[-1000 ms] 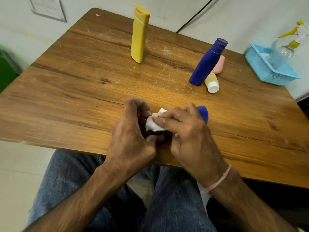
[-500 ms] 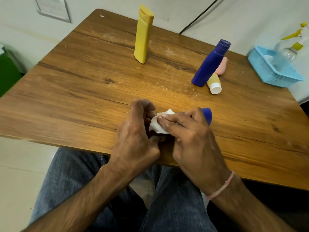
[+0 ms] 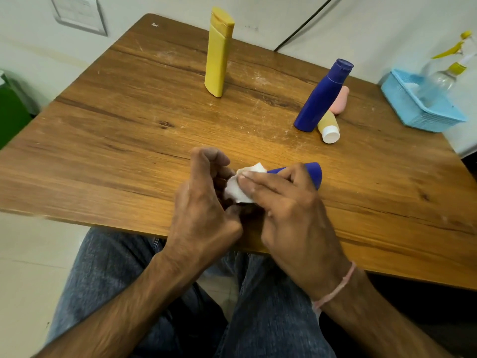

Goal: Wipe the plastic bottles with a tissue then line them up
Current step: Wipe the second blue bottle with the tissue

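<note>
Early stage: my right hand [image 3: 291, 208] grips a blue bottle [image 3: 313, 174], left hand [image 3: 204, 202] pinching tissue [image 3: 238, 191] round it; other bottles [image 3: 218, 55] wait unaligned.

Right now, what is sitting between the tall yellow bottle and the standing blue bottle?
Nothing: in the head view the stretch of wooden table between the tall yellow bottle and the standing blue bottle is bare.

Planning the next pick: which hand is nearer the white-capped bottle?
Right. The right hand is below-left of the white-capped bottle in the picture; the left hand lies farther left.
</note>
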`<state>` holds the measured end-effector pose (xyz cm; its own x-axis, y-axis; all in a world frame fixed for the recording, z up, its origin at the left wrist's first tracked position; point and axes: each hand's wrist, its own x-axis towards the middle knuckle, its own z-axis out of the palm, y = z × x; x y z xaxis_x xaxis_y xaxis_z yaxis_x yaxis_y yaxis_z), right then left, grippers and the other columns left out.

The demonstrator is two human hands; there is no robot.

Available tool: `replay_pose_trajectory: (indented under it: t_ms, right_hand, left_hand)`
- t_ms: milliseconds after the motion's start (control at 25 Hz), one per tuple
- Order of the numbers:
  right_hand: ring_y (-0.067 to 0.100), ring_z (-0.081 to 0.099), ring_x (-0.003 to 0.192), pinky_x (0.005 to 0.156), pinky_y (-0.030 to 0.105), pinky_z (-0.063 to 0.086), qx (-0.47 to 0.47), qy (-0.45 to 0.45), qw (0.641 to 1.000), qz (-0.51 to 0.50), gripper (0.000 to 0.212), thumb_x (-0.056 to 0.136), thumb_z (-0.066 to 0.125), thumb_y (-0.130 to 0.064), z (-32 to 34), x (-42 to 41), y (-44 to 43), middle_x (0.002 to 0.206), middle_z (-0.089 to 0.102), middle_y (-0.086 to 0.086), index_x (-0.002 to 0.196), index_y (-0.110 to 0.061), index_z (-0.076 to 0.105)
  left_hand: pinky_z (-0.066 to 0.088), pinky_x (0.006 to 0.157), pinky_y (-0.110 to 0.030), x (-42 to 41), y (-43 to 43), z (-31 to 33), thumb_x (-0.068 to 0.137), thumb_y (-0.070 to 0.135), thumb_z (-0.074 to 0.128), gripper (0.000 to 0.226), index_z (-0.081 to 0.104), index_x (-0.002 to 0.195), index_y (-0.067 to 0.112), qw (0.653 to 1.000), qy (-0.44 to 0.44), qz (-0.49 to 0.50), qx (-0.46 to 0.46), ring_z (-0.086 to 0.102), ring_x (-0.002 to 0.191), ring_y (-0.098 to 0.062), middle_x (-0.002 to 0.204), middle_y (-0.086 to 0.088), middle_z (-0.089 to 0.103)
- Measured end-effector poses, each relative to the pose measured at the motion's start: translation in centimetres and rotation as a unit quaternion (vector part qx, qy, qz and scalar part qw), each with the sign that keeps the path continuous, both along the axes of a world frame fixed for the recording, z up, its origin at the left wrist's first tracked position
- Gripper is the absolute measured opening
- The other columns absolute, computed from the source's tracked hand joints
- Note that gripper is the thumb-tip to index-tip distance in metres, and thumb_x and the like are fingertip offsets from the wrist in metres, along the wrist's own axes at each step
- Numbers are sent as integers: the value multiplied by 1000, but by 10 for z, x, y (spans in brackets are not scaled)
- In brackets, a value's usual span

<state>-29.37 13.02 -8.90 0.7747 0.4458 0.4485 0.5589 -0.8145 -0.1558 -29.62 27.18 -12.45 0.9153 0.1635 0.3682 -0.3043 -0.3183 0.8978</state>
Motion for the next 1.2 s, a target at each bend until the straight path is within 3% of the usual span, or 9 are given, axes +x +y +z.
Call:
replay_pose_trajectory:
  t_ms: [160,320,480,600,760,960,1120,1200]
  right_hand:
    - [23,50,89,85,28,46,4,10,998,69,45,85,48,3,5,-7,-14,129,68,1,125,-6,69]
    - [25,50,89,81,36,49,5,-11,1000,5,48,82,44,0,6,9,-22,126,69,-1,122,-9,71]
    - [22,49,88,86,27,47,14,9,999,42,46,88,50,6,-8,-7,-5,134,65,2,130,-6,65]
    - [22,49,87,84,25,45,7,-9,998,59,52,82,57,17,-6,-4,-27,133,65,2,128,-5,66]
    - [22,49,87,80,31,49,50,-26,998,-38,56,78,53,17,-9,11,-31,129,67,1,126,-7,68]
    - [25,53,86,82,31,50,60,8,996,73,55,80,58,19,-15,-4,-21,132,65,0,127,-8,67]
    - [23,51,86,77,36,51,68,-8,997,-39,58,77,56,19,-11,11,-34,130,67,-1,127,-9,68]
    - [24,53,86,79,32,51,79,0,997,-5,58,76,57,20,-14,-2,-18,130,67,2,125,-7,68]
  left_hand:
    - [54,60,-22,0,2,0,70,-7,76,64,36,111,21,1000,-3,9,-13,67,75,-11,88,4,63]
    - [56,64,-23,1,1,2,65,-5,85,71,37,111,20,1000,19,-2,7,67,76,-9,89,5,63]
    - [57,64,-27,1,5,0,70,4,81,48,51,106,15,999,22,21,27,67,74,-6,85,9,65]
    - [57,64,-19,2,3,2,68,9,86,44,59,102,16,999,36,19,25,67,72,-6,84,9,67]
    - [52,64,-9,4,3,3,66,19,91,39,66,96,18,997,69,25,27,67,70,-2,81,10,70]
    - [54,66,-11,4,4,2,71,12,85,28,69,94,16,997,51,28,41,68,74,-2,85,10,71]
    - [52,64,-7,4,3,4,66,22,91,36,70,96,17,997,78,22,21,68,76,0,84,12,70]
    - [54,64,-10,4,3,3,69,19,89,31,71,95,17,997,72,32,24,68,74,0,83,12,71]
